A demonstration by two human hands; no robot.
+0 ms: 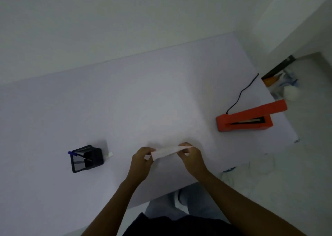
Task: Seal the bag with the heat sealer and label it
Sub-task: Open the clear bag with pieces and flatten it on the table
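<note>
Nearest the camera: dark clothing and 2 bare forearms reaching forward over the near edge of a white table [125, 100]. Left hand [142, 159] and right hand [191, 154] both closed in a pinch on 1 pale, flat bag [166, 151], fingers curled around its 2 ends, held stretched between them just above the tabletop near the front edge. Bag slightly blurred; contents and open end impossible to tell. To the left, apart from the hands: a black mesh pen holder [86, 158] standing on the table, with a blue-capped pen [71, 153] inside and a small white item [110, 154] just beside its right side. Farther off to the right, near the table's right edge: an orange heat sealer [248, 118], its arm raised, with a black cord [240, 93] trailing away behind it.
</note>
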